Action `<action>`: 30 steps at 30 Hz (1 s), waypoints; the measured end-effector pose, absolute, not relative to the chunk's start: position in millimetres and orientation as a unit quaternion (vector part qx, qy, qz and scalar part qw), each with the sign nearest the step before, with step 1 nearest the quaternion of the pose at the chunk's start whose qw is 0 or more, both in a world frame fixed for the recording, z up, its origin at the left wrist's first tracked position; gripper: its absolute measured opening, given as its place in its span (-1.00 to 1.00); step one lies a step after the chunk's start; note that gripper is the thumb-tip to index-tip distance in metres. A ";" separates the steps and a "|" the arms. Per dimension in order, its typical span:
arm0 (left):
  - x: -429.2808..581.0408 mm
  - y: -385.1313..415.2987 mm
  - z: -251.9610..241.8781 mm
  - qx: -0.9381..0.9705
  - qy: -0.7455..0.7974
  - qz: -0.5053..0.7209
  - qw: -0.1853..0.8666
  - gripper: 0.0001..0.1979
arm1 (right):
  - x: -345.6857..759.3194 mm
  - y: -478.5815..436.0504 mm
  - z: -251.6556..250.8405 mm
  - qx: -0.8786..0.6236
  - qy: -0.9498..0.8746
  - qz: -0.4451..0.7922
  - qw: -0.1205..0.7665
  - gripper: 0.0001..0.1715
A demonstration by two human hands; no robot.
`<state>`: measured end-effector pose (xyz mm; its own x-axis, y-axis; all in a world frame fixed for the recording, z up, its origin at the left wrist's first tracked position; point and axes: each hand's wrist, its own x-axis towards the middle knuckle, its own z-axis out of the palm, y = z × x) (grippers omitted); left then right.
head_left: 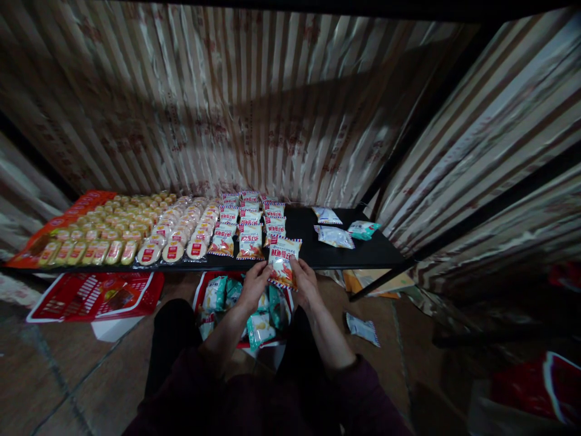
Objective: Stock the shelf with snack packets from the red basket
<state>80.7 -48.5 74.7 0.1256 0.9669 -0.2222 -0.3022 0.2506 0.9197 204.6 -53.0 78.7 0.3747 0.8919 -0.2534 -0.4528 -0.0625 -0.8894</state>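
Note:
Both of my hands are at the shelf's front edge with one white and orange snack packet (283,257). My left hand (254,284) pinches the packet's lower left side, while my right hand (305,280) grips its right side, thumb on the front. The packet is tilted towards me at the front of a column of matching packets (275,228). Two more columns of these packets (251,237) lie to the left on the black shelf (299,225). Below my hands, between my knees, a red basket (198,295) holds several green and white packets (260,329), partly hidden by my forearms.
Rows of round wrapped cakes (173,251) and yellow wrapped cakes (95,251) fill the shelf's left part, beside an orange sheet (40,239). Loose packets (334,236) lie on its right. Another packet (362,329) is on the floor. A black frame post (385,277) stands at right.

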 end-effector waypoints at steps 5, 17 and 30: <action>78.9 -47.3 76.4 0.368 0.461 0.489 0.643 -0.72 | 204.2 -54.3 81.7 -0.492 -0.225 0.538 0.647 -0.57; 82.1 -41.9 74.3 0.357 0.455 0.509 0.637 -0.69 | 202.2 -58.0 71.5 -0.461 -0.231 0.562 0.647 -0.34; 80.5 -40.1 71.1 0.373 0.452 0.492 0.644 -0.68 | 203.1 -58.1 70.4 -0.463 -0.233 0.552 0.653 -0.39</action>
